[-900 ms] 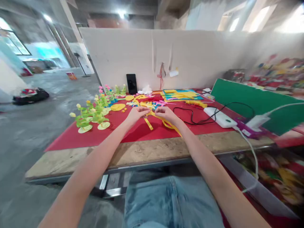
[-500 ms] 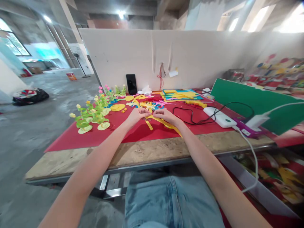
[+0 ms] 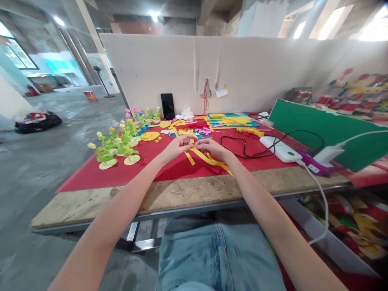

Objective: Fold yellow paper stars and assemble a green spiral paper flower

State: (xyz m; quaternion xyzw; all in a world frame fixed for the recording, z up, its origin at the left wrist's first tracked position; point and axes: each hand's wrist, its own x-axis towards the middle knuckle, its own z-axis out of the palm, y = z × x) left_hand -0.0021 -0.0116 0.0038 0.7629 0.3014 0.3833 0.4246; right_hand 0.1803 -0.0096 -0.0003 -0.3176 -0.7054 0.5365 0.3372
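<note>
My left hand [image 3: 177, 146] and my right hand [image 3: 212, 147] meet above the red sheet [image 3: 100, 173] on the table. Both pinch a long yellow paper strip [image 3: 214, 161] that trails from my fingers toward the table's near edge. A short loose yellow strip [image 3: 190, 158] lies on the red sheet just below my hands. Behind my fingers sits a pile of yellow, pink and blue paper scraps [image 3: 189, 130].
Green paper plants on yellow discs [image 3: 117, 150] stand at the left. A white power strip [image 3: 280, 148] with a black cable [image 3: 242, 148], a green board [image 3: 327, 131], coloured paper sheets [image 3: 232, 120] and a black phone [image 3: 167, 106] against the white partition sit farther back. The wooden table edge [image 3: 182, 194] is near me.
My hands have closed together and lifted slightly, the left hand turning its fingers up while drawing the yellow strip with them.
</note>
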